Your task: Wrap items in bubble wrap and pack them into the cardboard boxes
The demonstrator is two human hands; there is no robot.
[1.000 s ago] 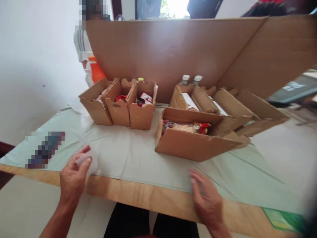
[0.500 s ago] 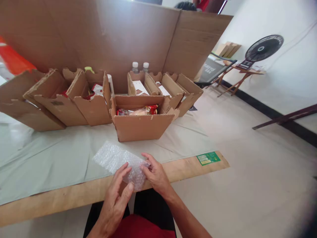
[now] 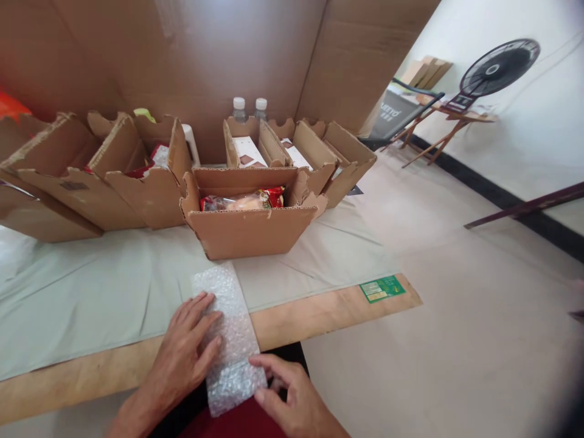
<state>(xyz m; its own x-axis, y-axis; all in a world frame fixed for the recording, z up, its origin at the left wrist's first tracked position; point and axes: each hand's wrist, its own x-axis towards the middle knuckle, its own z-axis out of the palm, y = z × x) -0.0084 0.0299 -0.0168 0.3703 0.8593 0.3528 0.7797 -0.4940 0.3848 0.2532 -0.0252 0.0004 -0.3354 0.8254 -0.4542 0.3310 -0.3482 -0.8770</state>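
A strip of clear bubble wrap [image 3: 228,331] lies lengthwise over the near edge of the table [image 3: 319,313], its lower end hanging past the wood. My left hand [image 3: 185,353] rests flat on the strip's left side with fingers spread. My right hand [image 3: 285,395] pinches the strip's lower right corner between thumb and fingers. Just beyond the strip stands an open cardboard box [image 3: 249,228] holding red snack packets.
More open cardboard boxes [image 3: 114,188] line the back of the table, two capped bottles [image 3: 249,108] behind them, in front of a tall cardboard screen [image 3: 205,55]. A pale cloth [image 3: 91,286] covers the table. A fan [image 3: 495,70] stands by the right wall.
The view swung right. The bubble wrap came from my left hand onto the table edge and turned lengthwise; my left hand now presses it flat and my right hand grips its lower corner.
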